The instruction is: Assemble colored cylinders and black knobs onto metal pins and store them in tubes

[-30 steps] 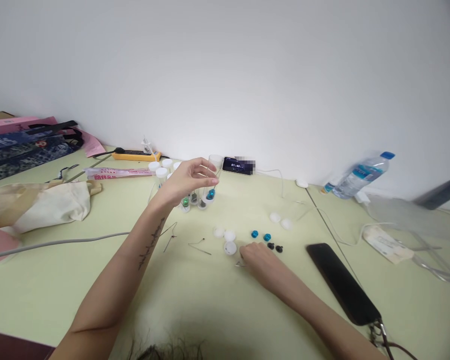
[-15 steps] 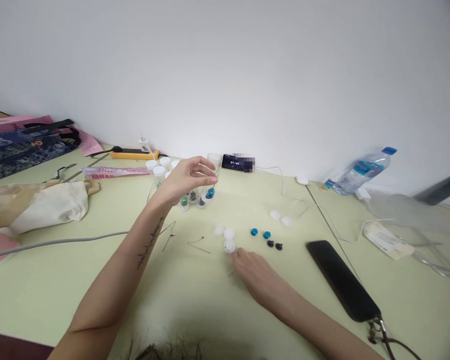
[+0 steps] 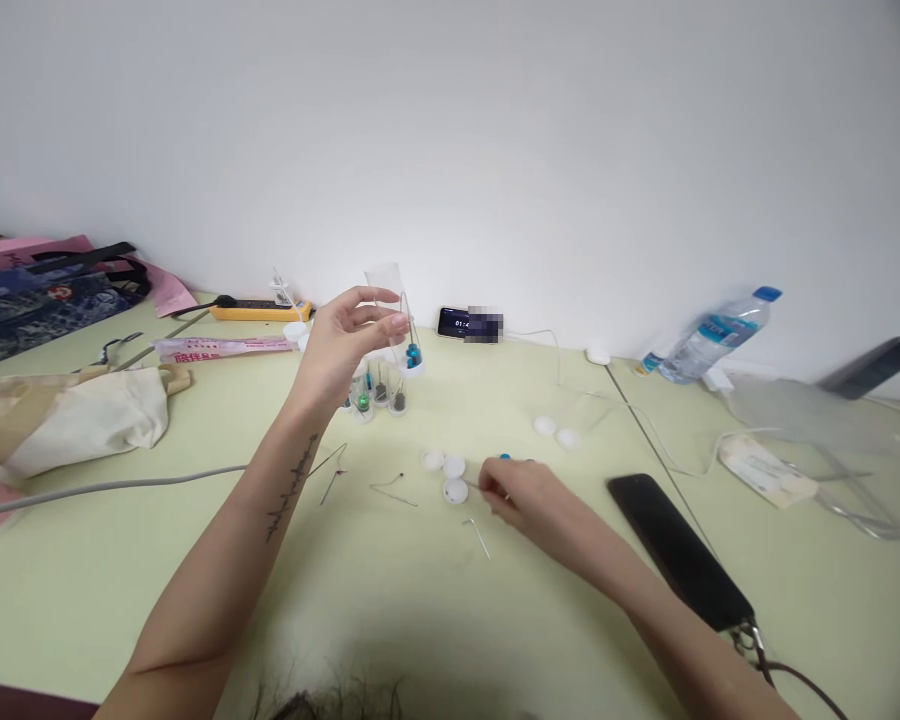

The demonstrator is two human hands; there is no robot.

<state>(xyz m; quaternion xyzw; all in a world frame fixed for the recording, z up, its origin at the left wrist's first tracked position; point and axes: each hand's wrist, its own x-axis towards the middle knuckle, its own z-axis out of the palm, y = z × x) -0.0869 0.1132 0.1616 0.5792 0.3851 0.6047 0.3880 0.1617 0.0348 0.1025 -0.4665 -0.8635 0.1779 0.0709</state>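
My left hand (image 3: 352,335) is closed on a clear tube (image 3: 384,275), held tilted above the table. Inside the tube's lower end are blue beads (image 3: 413,354) and a thin wire. Just below stand several more clear tubes, one with a green bead (image 3: 364,400). My right hand (image 3: 521,490) is curled low over the table, right of the white caps (image 3: 456,490). A thin grey tip shows at its fingers; what they grip is mostly hidden. Beyond the hand a blue bead (image 3: 504,457) peeks out. A bent metal wire (image 3: 480,541) lies nearer me.
Two white caps (image 3: 568,438) and more bent wires (image 3: 394,491) lie on the table. At the right are a black phone (image 3: 679,550) and a leaning water bottle (image 3: 716,335). A phone timer (image 3: 454,323) and yellow power strip (image 3: 259,312) sit by the wall; a cloth bag (image 3: 112,410) lies left.
My left hand has lifted the tube up and slightly left, away from the standing tubes. My right hand has moved up and right, uncovering the bent wire and covering most of the loose beads.
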